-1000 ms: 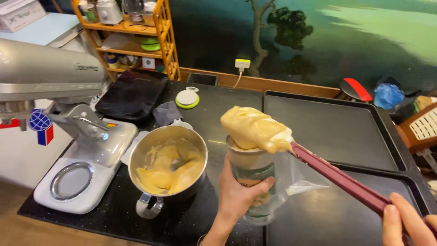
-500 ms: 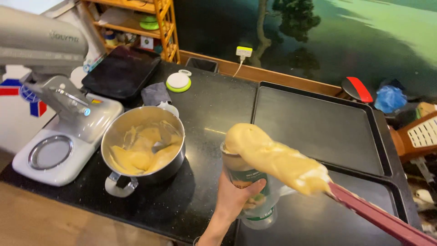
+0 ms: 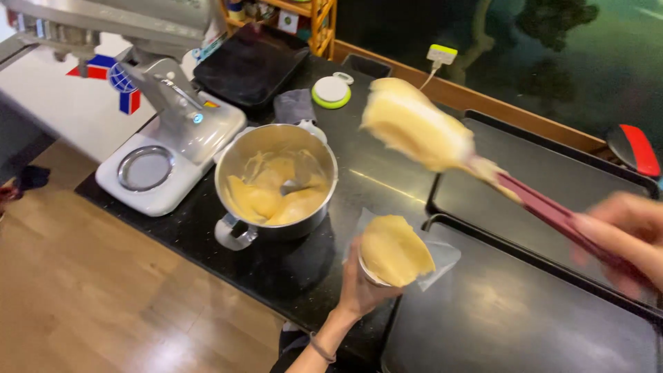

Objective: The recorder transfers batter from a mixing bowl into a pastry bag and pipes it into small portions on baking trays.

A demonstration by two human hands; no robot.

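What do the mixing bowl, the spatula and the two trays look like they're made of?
Bowl: metal, probably stainless steel; brushed silver wall with reflections and a metal handle.
Spatula: dark red handle, matte, likely silicone or plastic; the blade is hidden under batter and blurred, so I cannot tell.
Trays: dark, smooth, slightly glossy, likely coated metal; raised rims and soft light reflections suggest a non-stick finish.

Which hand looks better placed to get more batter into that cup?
The right hand, probably: it holds the red spatula, loaded with batter, above the cup. The left hand is busy gripping the cup.
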